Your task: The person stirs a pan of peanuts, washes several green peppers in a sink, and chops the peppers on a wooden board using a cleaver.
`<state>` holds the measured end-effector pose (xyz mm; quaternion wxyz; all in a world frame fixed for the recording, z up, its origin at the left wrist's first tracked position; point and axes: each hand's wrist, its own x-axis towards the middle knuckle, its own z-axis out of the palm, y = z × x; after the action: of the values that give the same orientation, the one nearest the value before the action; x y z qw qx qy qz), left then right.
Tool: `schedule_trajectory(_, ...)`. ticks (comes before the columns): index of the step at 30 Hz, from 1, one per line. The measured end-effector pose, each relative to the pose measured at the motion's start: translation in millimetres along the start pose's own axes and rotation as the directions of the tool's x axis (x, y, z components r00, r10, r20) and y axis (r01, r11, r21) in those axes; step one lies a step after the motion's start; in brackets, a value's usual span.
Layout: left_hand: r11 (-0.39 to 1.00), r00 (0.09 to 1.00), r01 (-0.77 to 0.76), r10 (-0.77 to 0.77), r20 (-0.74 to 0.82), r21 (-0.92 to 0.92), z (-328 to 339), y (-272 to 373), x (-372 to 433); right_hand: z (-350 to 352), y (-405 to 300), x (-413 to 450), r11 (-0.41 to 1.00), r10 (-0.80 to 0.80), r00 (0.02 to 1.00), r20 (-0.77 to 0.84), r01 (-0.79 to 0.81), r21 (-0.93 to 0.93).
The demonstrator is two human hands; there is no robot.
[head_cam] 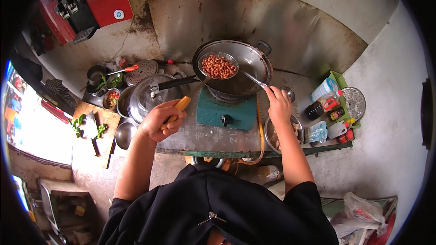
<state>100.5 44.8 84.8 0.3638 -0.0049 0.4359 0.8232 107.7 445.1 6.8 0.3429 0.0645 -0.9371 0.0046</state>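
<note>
A round skimmer (235,62) full of reddish-brown peanuts (219,67) is over the left part of a black-rimmed wok (253,54). The wok stands on a teal gas stove (218,114). My left hand (165,120) grips the wooden handle (184,103) of a utensil whose metal shaft runs up to the skimmer's near rim. In my right hand (280,103) is a slim metal handle (252,77) that reaches the skimmer's right rim. Which of the two handles is joined to the skimmer, I cannot tell. Dark liquid seems to lie in the wok's bottom.
Left of the stove are a glass lid (144,100), small bowls of chopped ingredients (111,98), and a cutting board (112,122) bearing a cleaver (91,126) and green peppers. A metal bowl (298,122) sits beneath my right forearm. Bottles (318,109) crowd the right end.
</note>
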Motion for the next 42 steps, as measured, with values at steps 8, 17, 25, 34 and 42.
schedule_trajectory(8, 1.000, 1.000, 0.011, -0.011, -0.003, -0.007, -6, 2, -2, -22, 25, 18, 0.963, 0.021, 0.936, 0.351, -0.113, 0.244)
schedule_trajectory(17, 0.998, 0.999, -0.037, 0.036, -0.025, -0.043, -9, 2, -7, -4, 17, 35, 0.975, 0.193, 0.889, 0.416, -0.221, 0.020)
schedule_trajectory(25, 0.998, 0.998, -0.045, 0.046, -0.032, 0.032, -4, 12, -10, -17, 34, 67, 0.176, 0.289, 0.407, 0.867, -0.912, 0.370)
schedule_trajectory(34, 0.999, 0.999, 0.031, -0.030, -0.032, 0.034, -9, 0, 10, -10, 32, 85, 0.075, 0.088, 0.218, 0.972, -0.974, 0.211)
schedule_trajectory(42, 0.996, 0.999, 0.040, -0.039, -0.005, 0.086, -10, -6, 45, -5, 32, 76, 0.367, 0.179, 0.326, 0.928, -0.898, 0.244)
